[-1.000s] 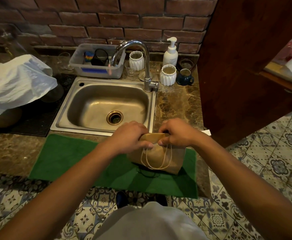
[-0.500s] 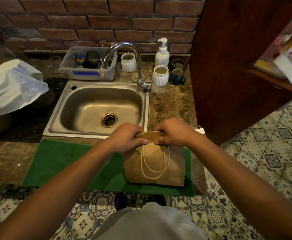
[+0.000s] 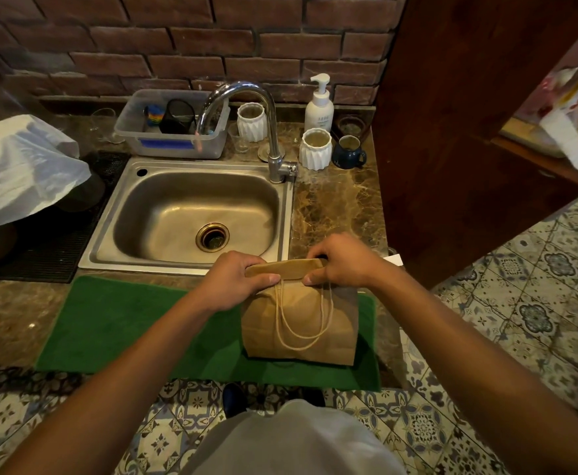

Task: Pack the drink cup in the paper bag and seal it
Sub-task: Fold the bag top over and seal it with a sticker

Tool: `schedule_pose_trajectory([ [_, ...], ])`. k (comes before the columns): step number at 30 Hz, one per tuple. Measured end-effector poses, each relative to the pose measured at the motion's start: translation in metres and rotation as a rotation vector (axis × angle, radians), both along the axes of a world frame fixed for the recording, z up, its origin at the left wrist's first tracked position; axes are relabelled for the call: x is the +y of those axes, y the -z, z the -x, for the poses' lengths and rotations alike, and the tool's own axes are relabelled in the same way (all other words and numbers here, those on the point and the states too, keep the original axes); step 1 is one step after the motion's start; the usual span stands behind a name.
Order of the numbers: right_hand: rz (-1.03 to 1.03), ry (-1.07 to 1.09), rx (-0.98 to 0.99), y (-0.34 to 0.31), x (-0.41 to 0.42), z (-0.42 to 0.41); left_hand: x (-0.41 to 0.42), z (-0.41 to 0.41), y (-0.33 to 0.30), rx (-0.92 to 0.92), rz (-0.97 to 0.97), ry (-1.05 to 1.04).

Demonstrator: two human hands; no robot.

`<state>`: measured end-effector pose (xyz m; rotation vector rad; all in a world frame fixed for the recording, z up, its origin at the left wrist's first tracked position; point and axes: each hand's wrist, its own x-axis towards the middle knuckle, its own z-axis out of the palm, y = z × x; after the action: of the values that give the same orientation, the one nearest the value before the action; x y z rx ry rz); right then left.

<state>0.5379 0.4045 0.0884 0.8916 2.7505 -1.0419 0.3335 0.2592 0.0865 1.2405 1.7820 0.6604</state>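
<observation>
A brown paper bag (image 3: 297, 320) stands upright on the right part of a green mat (image 3: 126, 323), its twine handles hanging down the near face. The bag's top is folded over into a flat strip. My left hand (image 3: 236, 281) pinches the left end of that fold and my right hand (image 3: 342, 260) pinches the right end. The drink cup is not visible; the folded bag hides whatever is inside.
A steel sink (image 3: 191, 214) with a tall faucet (image 3: 246, 108) lies just behind the mat. White ribbed cups (image 3: 315, 149), a blue mug (image 3: 347, 152), a soap pump (image 3: 319, 104) and a plastic tub (image 3: 171, 125) line the brick wall. A white plastic bag (image 3: 17, 169) lies left; a wooden cabinet (image 3: 452, 132) stands right.
The bag has gone from tilted to upright on the mat, showing its whole front. Both hands stay pinched on the folded top, and the view has shifted slightly.
</observation>
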Motion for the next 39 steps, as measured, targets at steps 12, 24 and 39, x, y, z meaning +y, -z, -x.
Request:
schedule_pose_trajectory([
  [12, 0.070, 0.961, 0.136, 0.080, 0.048, -0.104, -0.020, 0.016, 0.018, 0.114, -0.046, -0.154],
  [24, 0.238, 1.119, -0.163, 0.139, 0.093, -0.133, -0.030, -0.001, 0.015, 0.024, 0.040, -0.317],
  [39, -0.074, 0.972, -0.257, 0.132, 0.086, -0.121, -0.033, -0.009, 0.017, 0.012, 0.091, -0.440],
])
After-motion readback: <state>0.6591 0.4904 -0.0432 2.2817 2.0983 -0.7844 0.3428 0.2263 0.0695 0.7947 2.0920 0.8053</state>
